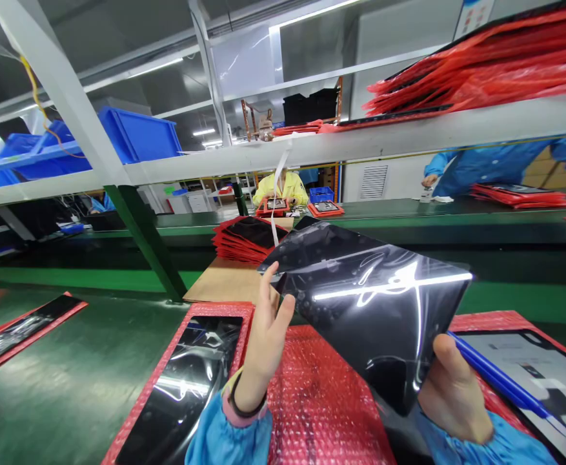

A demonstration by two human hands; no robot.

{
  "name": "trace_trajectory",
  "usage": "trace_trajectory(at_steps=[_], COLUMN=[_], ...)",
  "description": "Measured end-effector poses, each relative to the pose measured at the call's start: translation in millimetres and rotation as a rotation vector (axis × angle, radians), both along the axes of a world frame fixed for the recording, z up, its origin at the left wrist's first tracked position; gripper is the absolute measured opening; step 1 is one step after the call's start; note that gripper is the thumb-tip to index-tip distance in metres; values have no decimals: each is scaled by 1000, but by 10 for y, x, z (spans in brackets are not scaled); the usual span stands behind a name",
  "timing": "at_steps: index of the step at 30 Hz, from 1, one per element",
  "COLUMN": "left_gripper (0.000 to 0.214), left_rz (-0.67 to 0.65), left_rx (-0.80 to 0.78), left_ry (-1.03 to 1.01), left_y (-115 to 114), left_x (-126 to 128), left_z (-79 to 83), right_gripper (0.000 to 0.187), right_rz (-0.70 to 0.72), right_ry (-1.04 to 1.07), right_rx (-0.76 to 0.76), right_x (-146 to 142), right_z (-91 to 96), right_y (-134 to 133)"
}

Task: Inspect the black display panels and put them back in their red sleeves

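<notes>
I hold a glossy black panel [364, 303] tilted up in front of me, and ceiling lights glare off it. My left hand [263, 342] pinches its left edge with the fingers bent around it. My right hand [452, 387] grips its lower right corner and also clasps a blue pen [495, 378]. Under the panel lies a red bubble-wrap bag [321, 400] on the green bench.
A black panel on red wrap [186, 381] lies at my left and a lighter panel [539, 374] at my right. Another panel [16, 332] sits far left. A stack of red-bagged panels [248, 239] rests on cardboard. People in yellow [283, 187] and blue [495, 165] work opposite.
</notes>
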State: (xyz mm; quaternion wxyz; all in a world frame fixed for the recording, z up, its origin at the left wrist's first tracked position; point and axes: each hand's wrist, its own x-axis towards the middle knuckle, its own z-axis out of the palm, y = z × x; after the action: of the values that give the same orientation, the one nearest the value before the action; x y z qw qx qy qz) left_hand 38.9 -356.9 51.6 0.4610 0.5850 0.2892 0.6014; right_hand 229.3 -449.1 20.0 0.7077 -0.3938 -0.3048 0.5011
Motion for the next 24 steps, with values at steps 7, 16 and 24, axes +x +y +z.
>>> trace_trajectory(at_steps=[7,16,24], left_gripper=[51,14,16], left_rz=[-157,85,-320], left_rx=[929,419,-234], left_ry=[449,182,-302], left_y=[-267,-246,71], left_x=[-7,16,33], left_z=[14,-15,40], right_gripper=[54,75,73], right_rz=[48,-15,-60], right_ry=[-45,-35,82], right_rx=[67,36,79], right_x=[-43,-101,-105], right_z=[67,198,126], right_y=[-5,-133,-142])
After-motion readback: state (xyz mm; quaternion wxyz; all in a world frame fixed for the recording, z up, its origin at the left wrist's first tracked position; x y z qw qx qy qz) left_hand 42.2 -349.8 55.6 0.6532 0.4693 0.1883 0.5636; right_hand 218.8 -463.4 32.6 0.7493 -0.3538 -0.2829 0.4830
